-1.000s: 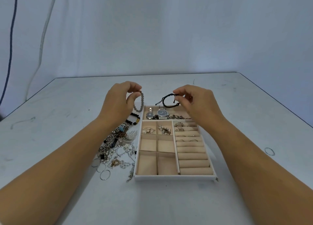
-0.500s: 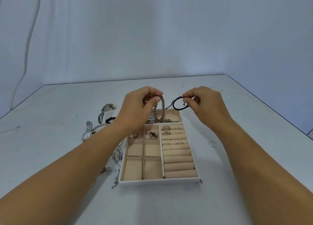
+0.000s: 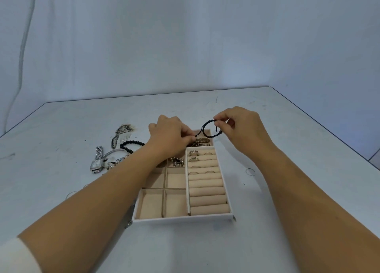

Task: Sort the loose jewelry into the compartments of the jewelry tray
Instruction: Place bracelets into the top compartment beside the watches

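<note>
Hanging above the far compartment of the jewelry tray, the black cord bracelet stands on edge as an open loop, its opening facing the camera and its long axis running left to right across the tray's width. The right hand pinches the loop's top right between thumb and forefinger, the other fingers curled. A tail of cord slants down-left to the left hand, whose curled fingertips meet just beside a beaded bracelet lying in that compartment; whether they pinch the tail, the beads or nothing cannot be told. The left forearm crosses the tray's left small compartments and hides part of them. Several rings sit in the far ring rolls, and earrings lie in one small compartment. On the table, left of the tray, lie a silver watch, a black bead bracelet and a bangle; a thin ring lies to the right.
</note>
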Motion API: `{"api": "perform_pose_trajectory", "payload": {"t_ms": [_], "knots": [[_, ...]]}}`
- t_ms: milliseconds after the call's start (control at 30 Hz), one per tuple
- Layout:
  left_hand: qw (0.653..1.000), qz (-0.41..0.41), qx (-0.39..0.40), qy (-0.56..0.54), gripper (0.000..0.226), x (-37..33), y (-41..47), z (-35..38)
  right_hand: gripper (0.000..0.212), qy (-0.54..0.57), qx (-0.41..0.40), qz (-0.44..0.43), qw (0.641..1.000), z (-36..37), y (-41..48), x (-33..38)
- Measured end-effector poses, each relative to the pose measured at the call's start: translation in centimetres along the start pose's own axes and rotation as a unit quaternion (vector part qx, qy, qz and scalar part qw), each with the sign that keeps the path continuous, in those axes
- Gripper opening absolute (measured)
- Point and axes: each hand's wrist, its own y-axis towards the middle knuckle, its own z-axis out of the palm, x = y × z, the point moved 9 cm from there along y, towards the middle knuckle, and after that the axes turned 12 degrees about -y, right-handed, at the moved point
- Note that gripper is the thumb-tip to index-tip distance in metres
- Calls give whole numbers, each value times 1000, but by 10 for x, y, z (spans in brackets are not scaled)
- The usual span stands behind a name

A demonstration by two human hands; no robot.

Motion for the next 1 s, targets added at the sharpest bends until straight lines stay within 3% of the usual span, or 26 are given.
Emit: {"api": "perform_pose_trajectory", "payload": {"t_ms": [233,400,700,1000], "knots": [[999,42,-1,-19,27,1,-20,-16,15,4,-5,-12,1000,-1,-3,4],[996,77,-12,-45,57,31,-62,-44,14,32,-13,-15,999,2,-4,11],[991,111,11,-69,65,52,-87,-36,11,97,-2,14,995,17,-6,18],[991,125,-2,-57,67,53,-88,-38,10,-54,43,-29,997,37,-2,28]]}}
